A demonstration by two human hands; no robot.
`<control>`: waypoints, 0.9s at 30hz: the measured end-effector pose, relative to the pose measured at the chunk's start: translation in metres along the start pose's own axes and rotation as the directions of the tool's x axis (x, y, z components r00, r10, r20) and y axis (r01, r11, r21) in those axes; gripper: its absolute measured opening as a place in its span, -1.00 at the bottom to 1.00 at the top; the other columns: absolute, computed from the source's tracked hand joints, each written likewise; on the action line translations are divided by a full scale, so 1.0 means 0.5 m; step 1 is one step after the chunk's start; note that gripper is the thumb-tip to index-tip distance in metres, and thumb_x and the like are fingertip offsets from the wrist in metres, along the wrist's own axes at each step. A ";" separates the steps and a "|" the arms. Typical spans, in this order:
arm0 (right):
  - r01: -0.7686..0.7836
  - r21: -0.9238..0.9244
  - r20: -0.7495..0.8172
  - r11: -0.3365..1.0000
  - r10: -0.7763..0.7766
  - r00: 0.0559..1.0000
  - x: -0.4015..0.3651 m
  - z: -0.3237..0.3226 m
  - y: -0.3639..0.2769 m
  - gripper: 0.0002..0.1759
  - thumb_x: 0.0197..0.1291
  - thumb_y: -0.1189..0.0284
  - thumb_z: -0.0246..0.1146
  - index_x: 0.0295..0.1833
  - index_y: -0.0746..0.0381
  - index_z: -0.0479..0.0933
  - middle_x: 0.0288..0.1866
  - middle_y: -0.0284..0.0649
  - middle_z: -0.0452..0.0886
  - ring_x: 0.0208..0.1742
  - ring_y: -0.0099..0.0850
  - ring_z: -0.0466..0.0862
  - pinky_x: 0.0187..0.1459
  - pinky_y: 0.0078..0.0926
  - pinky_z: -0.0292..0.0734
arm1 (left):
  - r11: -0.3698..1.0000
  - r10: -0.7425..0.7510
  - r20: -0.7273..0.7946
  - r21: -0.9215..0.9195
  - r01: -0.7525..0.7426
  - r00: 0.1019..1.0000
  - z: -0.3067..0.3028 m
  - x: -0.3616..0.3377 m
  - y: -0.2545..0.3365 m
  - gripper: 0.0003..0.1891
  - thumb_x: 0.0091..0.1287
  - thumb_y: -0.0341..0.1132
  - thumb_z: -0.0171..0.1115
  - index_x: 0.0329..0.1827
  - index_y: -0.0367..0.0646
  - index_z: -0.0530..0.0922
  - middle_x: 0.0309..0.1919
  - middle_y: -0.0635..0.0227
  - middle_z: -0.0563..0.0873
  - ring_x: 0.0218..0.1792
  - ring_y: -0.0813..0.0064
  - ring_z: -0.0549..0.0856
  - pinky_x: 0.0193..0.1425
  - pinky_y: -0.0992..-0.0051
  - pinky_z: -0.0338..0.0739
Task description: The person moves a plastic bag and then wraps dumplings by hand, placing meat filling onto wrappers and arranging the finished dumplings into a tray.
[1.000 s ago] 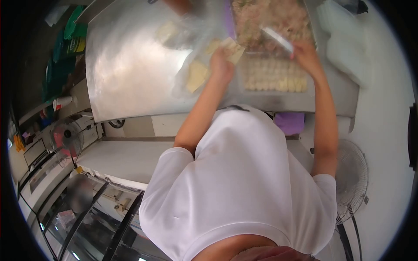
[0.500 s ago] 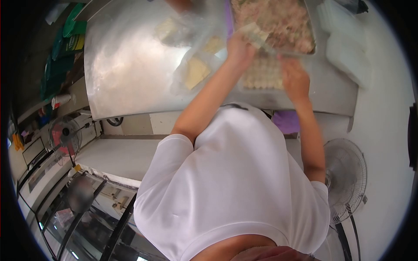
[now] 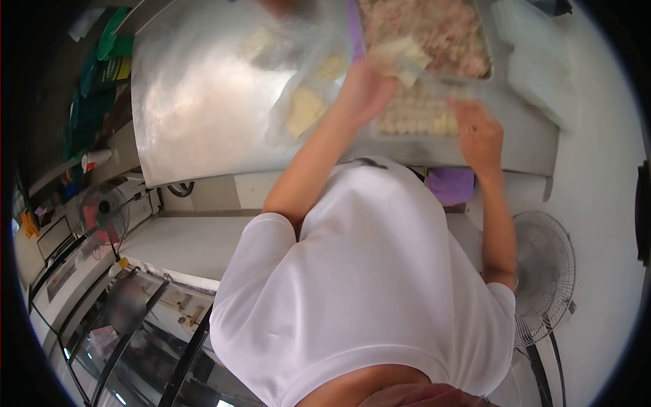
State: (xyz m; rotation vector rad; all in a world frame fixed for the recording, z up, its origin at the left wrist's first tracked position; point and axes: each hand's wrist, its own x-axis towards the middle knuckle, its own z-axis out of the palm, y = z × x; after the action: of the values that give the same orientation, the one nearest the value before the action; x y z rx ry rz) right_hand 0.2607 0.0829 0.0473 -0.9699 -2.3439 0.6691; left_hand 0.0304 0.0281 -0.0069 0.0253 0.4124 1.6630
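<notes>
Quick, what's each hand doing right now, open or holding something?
Left hand: closed, holding a pale, thin sheet.
Right hand: looks curled, but blur hides whether it holds anything.

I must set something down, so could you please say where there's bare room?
Bare: much of the table left of the yellow sheets; a small patch between right hand and white containers. Crowded: around the left hand, pink mixture and pale pieces.

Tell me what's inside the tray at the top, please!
The tray holds a lumpy pinkish mix. I can't see its bottom, because the mix covers it. The left hand and its pale sheet hide the near left corner, and the picture cuts off the far end.
</notes>
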 end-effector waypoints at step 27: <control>-0.107 -0.096 0.105 0.990 0.117 0.988 -0.007 -0.276 0.017 -0.73 0.26 0.59 0.24 0.07 0.33 0.64 -0.28 -0.20 0.63 -0.32 -0.49 0.52 -0.20 -0.59 0.43 | 0.990 -0.096 0.114 0.113 0.083 0.989 -0.036 0.000 -0.010 -0.73 0.44 0.04 0.16 -0.25 0.07 0.58 -0.09 0.55 0.60 -0.13 0.53 0.53 0.01 0.44 0.43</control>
State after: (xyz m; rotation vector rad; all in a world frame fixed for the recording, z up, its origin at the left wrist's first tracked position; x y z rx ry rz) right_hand 0.3525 0.1189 0.1442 -1.1390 -2.4482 0.6811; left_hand 0.0307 0.0242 -0.0253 0.1836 0.4062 1.5406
